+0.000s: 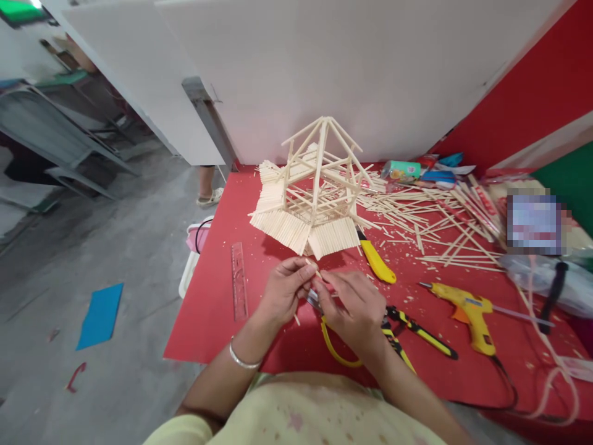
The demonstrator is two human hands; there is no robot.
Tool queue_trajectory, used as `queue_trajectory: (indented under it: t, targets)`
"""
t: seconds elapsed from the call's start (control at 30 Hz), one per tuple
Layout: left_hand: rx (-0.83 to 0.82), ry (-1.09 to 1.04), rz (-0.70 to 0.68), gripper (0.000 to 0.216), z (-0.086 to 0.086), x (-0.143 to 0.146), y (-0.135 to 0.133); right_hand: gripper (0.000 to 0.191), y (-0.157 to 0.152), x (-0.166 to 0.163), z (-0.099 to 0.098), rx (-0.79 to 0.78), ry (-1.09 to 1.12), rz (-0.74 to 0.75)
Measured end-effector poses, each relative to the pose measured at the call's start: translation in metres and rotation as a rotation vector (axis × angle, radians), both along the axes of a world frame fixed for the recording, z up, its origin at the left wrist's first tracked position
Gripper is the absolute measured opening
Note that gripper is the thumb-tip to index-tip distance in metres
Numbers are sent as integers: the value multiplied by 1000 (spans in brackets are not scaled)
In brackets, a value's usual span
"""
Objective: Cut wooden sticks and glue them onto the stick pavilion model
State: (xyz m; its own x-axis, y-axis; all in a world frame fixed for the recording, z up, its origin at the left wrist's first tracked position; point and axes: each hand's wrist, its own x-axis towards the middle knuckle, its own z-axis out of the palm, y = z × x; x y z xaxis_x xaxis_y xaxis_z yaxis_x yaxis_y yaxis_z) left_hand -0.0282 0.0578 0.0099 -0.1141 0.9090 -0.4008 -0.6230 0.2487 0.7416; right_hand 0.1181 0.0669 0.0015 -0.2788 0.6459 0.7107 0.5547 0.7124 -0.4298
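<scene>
A short piece of wooden stick (312, 266) is pinched between the fingertips of my left hand (288, 289) and my right hand (356, 304), near the table's front. Just beyond my fingers stands a pavilion-like model (319, 185) built of pale sticks, with an open pointed frame over a slatted lower roof. Under my right hand shows a yellow looped handle (337, 351); the rest of that tool is mostly hidden. Black and yellow pliers (424, 334) lie right of that hand, partly covered by it. A yellow utility knife (378, 262) rests behind it.
A yellow glue gun (467, 309) with its cord lies at right. Many loose sticks (417, 216) and plastic packets cover the back right. A clear ruler (239, 281) lies at left on the red table (204, 321). White panels (347, 74) rise behind; another person's foot (209, 196) shows beneath.
</scene>
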Motion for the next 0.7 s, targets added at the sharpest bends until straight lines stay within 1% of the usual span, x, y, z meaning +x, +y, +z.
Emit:
queue_trajectory:
  t: [0.1,0.17,0.3,0.5,0.7]
  targets:
    - [16,-19,-20,32,0,-1,1,20,3,-2,2,37,29,0]
    - [39,-14,-15,32,-1,-2,2,22,6,-5,5,68,32,-26]
    - [74,29,51,29,-6,-2,4,23,12,-9,9,125,-5,-94]
    - [42,64,114,35,-13,2,8,23,17,-12,8,130,-55,-112]
    - [9,7,169,44,-7,10,12,24,17,-11,3,100,-86,-87]
